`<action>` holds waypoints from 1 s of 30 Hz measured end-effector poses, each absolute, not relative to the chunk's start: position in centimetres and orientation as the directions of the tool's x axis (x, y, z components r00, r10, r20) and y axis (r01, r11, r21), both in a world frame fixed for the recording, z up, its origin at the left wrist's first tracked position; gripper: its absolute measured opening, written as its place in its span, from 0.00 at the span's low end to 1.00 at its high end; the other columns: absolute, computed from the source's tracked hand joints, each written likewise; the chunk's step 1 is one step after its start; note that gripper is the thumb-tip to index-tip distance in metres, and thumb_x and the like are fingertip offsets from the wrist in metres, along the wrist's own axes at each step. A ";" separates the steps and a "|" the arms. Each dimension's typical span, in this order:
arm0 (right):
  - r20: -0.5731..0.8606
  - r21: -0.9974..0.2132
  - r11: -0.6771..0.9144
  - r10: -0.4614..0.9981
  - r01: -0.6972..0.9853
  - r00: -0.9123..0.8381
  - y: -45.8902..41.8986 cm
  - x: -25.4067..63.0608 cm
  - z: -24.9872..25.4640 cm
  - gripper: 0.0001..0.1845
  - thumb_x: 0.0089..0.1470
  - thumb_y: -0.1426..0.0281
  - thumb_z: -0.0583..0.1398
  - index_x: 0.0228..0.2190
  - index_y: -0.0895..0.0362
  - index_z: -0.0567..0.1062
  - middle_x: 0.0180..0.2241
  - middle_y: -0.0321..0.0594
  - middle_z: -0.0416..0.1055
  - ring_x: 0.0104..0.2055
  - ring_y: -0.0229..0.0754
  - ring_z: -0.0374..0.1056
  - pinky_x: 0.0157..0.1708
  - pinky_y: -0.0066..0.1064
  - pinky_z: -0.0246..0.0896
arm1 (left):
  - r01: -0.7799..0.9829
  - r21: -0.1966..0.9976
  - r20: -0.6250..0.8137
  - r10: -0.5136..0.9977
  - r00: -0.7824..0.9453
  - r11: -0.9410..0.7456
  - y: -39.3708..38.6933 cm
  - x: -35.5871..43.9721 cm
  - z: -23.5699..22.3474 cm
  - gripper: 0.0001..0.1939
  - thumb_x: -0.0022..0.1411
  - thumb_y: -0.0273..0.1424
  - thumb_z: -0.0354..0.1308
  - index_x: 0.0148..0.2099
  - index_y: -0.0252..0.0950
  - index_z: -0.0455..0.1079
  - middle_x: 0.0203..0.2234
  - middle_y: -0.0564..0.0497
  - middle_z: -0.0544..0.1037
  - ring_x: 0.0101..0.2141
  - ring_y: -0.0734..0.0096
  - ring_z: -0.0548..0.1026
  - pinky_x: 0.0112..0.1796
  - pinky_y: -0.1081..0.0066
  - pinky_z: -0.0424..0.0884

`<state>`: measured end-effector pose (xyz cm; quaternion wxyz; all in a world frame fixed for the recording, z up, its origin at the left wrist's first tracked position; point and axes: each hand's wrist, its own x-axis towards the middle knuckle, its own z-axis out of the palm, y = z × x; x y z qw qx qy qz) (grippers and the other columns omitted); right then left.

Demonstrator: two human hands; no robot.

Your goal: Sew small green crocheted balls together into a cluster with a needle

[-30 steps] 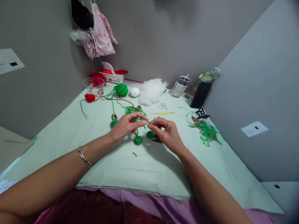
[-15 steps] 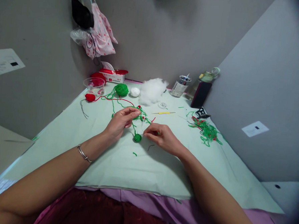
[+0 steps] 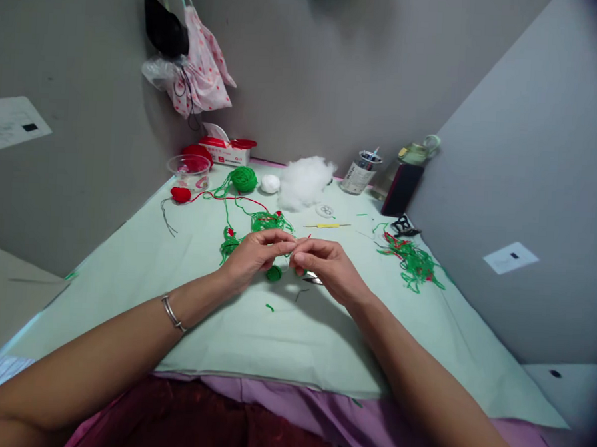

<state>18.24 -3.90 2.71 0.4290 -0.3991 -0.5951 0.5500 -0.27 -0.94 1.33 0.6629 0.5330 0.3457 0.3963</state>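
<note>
My left hand (image 3: pixel 250 258) and my right hand (image 3: pixel 329 265) meet at the fingertips above the table, both pinched closed. A thin white thread (image 3: pixel 285 265) shows just below the right fingertips; whatever the left fingers grip is too small to make out. Directly beneath sits a small green yarn ball (image 3: pixel 274 273), partly covered by my left hand. Small scissors (image 3: pixel 313 280) poke out from under my right hand. Behind the fingers lies a tangle of green and red yarn (image 3: pixel 271 221), and a green piece with a red tip (image 3: pixel 229 243) rests left of my left hand.
Farther back are a green yarn ball (image 3: pixel 243 179), a white ball (image 3: pixel 269 184), white stuffing (image 3: pixel 305 182) and a yellow crochet hook (image 3: pixel 327 226). Yarn scraps (image 3: pixel 415 264) lie at right, near a phone (image 3: pixel 403 189) leaning on a bottle. A can (image 3: pixel 361 172) stands behind.
My hands have come together: the left moved down and right, the right rose slightly. The scissors and the green piece at left now show more.
</note>
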 end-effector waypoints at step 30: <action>0.163 -0.984 0.156 0.983 -0.083 -0.084 -2.9 19.1 2.1 0.08 0.50 0.64 0.71 0.28 0.55 0.82 0.30 0.36 0.76 0.31 0.36 0.65 0.35 0.29 0.60 | -0.060 0.992 -0.065 0.850 0.522 0.113 -1.1 -0.3 1.2 0.18 0.62 0.47 0.63 0.40 0.36 0.77 0.16 0.61 0.52 0.17 0.80 0.49 0.20 0.73 0.44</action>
